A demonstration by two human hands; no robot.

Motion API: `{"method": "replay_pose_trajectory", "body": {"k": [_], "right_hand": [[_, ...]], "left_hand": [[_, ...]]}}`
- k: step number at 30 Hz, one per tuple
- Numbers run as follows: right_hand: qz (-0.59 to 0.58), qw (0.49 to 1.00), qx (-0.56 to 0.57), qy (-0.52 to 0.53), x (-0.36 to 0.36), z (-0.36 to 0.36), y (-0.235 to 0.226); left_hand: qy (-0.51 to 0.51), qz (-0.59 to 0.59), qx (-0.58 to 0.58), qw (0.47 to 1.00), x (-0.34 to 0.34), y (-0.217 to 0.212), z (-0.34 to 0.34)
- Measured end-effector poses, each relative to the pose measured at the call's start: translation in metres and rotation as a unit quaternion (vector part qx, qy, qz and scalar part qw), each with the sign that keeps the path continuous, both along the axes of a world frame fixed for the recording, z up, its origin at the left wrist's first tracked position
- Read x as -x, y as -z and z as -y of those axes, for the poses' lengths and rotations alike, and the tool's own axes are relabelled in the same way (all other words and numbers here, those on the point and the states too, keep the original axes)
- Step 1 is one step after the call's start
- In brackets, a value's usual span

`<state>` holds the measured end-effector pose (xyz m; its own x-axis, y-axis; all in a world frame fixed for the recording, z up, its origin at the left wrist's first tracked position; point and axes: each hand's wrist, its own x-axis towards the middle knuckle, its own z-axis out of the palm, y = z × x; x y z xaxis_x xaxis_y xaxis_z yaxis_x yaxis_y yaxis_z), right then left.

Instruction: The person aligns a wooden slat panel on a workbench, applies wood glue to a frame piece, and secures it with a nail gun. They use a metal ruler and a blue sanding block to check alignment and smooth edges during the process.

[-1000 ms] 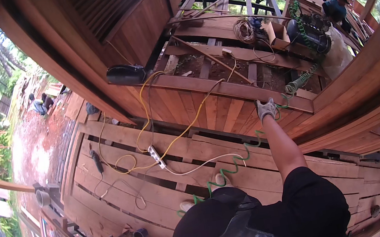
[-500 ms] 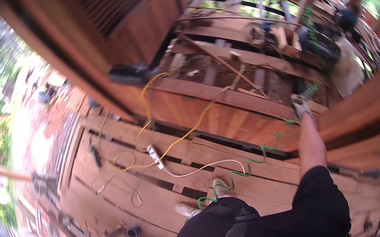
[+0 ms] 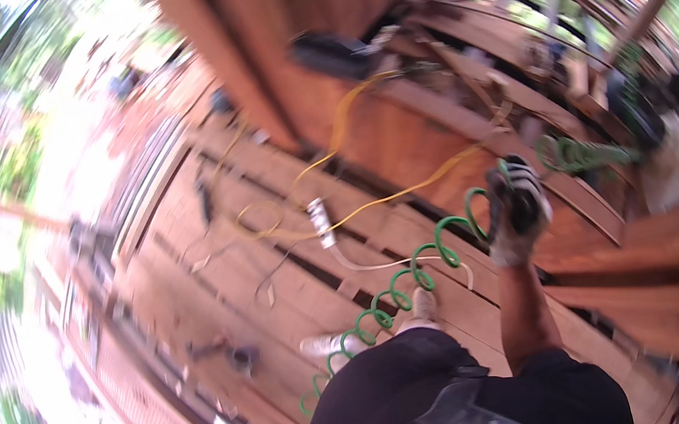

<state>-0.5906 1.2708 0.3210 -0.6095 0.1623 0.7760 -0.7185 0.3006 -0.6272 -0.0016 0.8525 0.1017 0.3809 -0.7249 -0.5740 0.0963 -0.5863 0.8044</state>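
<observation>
My right hand (image 3: 518, 211), in a white and dark work glove, is raised over the wooden panel with its fingers closed round a green coiled air hose (image 3: 402, 291). The coils run from the glove down past my shoes to my waist. Beyond the glove, more of the hose stretches toward a dark machine (image 3: 634, 107) at the right. Motion blur and the glove hide whether a fitting is also in the grip. My left hand is out of sight; a small skin-coloured patch at the lower edge, beside my dark shirt, is too unclear to name.
A white power strip (image 3: 321, 222) and a yellow cord (image 3: 391, 197) lie across the gapped floor planks (image 3: 267, 260). A dark object (image 3: 331, 53) rests on the panel's top edge. A dark tool (image 3: 243, 358) lies at lower left. Open floor joists and loose boards stand behind the panel.
My right hand has drawn back from over the panel's far side toward me, pulling the green hose up with it. The view has swung, so the scene sits further right.
</observation>
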Motion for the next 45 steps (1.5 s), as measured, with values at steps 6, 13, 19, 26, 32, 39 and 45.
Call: {"method": "replay_pose_trajectory", "body": {"k": [6,13,19,26,32,39,45], "right_hand": [[-0.079,0.918,-0.222,-0.317,-0.11,0.211,-0.044],[0.163,0.782,-0.322,-0.508,-0.181,0.371,-0.008],[0.339,0.622,-0.635,-0.307,-0.109,0.447,0.129],[0.466,0.311,-0.774,-0.293,-0.009,0.518,0.243],[0.302,0.202,-0.872,-0.327,0.064,0.658,0.249],[0.165,0.278,-0.871,-0.369,0.089,0.884,0.21],[0.081,0.469,-0.484,-0.734,-0.096,1.194,0.099]], "left_hand": [[-0.084,-0.013,0.028,0.996,-0.093,0.018,0.041],[-0.005,0.141,0.145,0.979,-0.077,-0.036,0.102],[-0.015,0.089,0.212,0.973,-0.027,-0.059,0.181],[0.035,0.051,0.196,0.979,0.08,-0.117,0.327],[0.13,0.158,0.196,0.959,0.128,-0.136,0.481],[0.15,0.192,0.231,0.942,0.181,-0.16,0.641],[0.125,0.038,0.278,0.952,0.225,-0.133,0.796]]}}
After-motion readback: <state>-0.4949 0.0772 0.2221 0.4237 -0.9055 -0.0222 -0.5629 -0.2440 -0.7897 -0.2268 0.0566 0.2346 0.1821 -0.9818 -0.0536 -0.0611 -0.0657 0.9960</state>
